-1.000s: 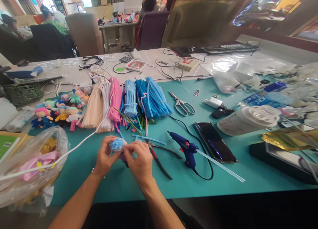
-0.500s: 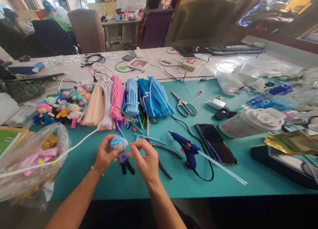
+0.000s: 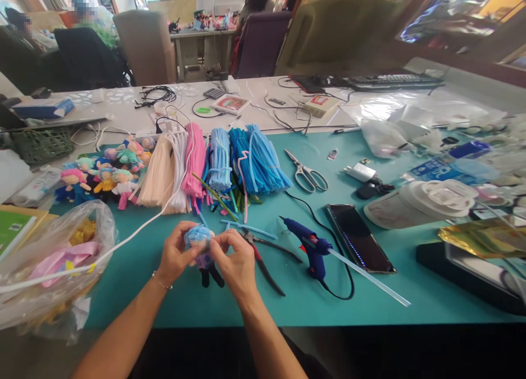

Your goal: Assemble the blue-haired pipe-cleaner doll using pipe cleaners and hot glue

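Observation:
A small doll [image 3: 199, 236] with light-blue fuzzy hair, a purplish body and black legs is held upright above the green mat. My left hand [image 3: 176, 254] is closed around its head and side, thumb across the front. From the other side, my right hand [image 3: 235, 258] pinches at the edge of the doll's face and hair; its fingertips partly cover the doll. Just beyond my right hand lie pliers [image 3: 263, 261] with red and black handles. Pieces of light-blue pipe cleaner [image 3: 250, 228] rest near the pliers' jaws.
Pipe cleaner bundles [image 3: 217, 160] stand behind the hands, beside a heap of finished dolls [image 3: 104, 173]. To the right are a blue glue gun [image 3: 308, 245], scissors [image 3: 310, 177], a phone [image 3: 361, 239] and a lidded cup [image 3: 419, 204]. A plastic bag [image 3: 102, 225] and white cable [image 3: 139, 231] lie left.
My right hand has moved left, from just beside the doll onto its head. More of the pliers' red handle shows. My left hand keeps its hold on the doll.

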A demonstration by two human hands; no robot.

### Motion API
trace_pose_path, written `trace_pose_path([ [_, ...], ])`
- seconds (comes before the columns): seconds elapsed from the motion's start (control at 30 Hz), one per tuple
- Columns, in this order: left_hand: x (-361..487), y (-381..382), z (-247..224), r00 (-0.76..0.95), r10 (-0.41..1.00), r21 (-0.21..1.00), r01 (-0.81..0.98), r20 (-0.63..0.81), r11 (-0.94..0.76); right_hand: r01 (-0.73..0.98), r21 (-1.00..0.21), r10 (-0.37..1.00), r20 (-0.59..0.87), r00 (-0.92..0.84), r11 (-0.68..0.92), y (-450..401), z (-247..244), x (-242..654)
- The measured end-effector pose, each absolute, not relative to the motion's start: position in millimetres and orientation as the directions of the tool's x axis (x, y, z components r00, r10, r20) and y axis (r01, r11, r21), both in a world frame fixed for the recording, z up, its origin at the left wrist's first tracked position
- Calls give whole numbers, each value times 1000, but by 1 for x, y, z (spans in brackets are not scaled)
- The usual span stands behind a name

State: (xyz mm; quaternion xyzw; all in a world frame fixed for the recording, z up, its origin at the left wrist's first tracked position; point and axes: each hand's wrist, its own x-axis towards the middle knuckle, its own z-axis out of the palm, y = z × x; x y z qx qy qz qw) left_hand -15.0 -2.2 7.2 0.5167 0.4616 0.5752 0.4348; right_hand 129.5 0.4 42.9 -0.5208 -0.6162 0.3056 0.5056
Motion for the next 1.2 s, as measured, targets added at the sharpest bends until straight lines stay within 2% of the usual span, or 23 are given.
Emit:
trace_pose_path([
  [0.33, -17, -2, 3, -112, 963, 968, -18, 246, -250, 325, -903, 947, 316, 62, 281, 0, 44, 128],
  [0.6, -18, -2, 5, -70, 925, 926, -41, 373, -376, 255, -943, 973, 228, 26, 214, 0, 49, 129],
  [0.87, -21, -2, 4, -58, 908, 909, -19, 415, -417, 274, -932, 963, 263, 57, 238, -3, 49, 126],
  [1.0, -20, -3, 5, -76, 913, 914, -34, 401, -404, 223, -947, 967, 249, 51, 233, -3, 51, 125],
  [1.2, -18, -4, 6, -127, 946, 946, -92, 300, -312, 231, -942, 964, 260, 52, 242, -4, 52, 125],
])
